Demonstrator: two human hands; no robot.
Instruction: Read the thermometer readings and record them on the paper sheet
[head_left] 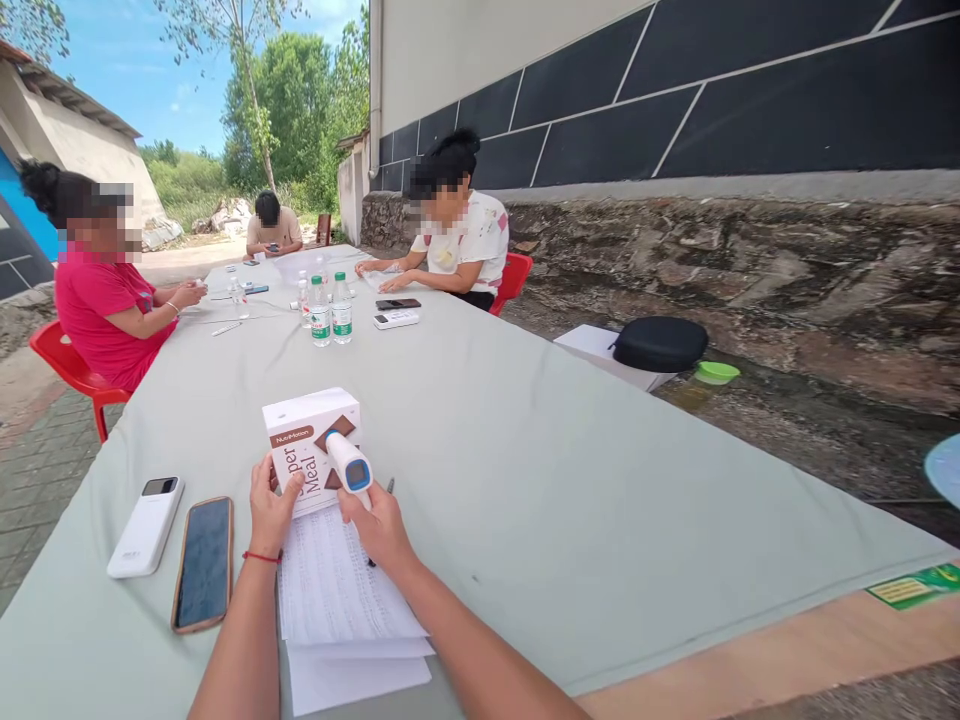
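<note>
My left hand [271, 505] grips the lower left side of a white box [296, 440] printed "NutriMotion" and "Meal", with brown squares on its front. The box stands upright on the table. In my right hand [381, 525] is a white infrared thermometer [347, 458] with blue trim and a small dark screen facing me; its front end is close to the box's face. Whether it touches the box I cannot tell. Printed sheets of paper [345, 590] lie under my wrists, and a dark pen [391, 486] is partly hidden behind my right hand.
Left of my arm lie a phone [203, 565] and a white power bank [146, 527]. Water bottles [320, 318] stand farther up the cloth-covered table [555, 500], near another phone [398, 304]. Several people sit around it. A black case [660, 344] rests beyond the right edge.
</note>
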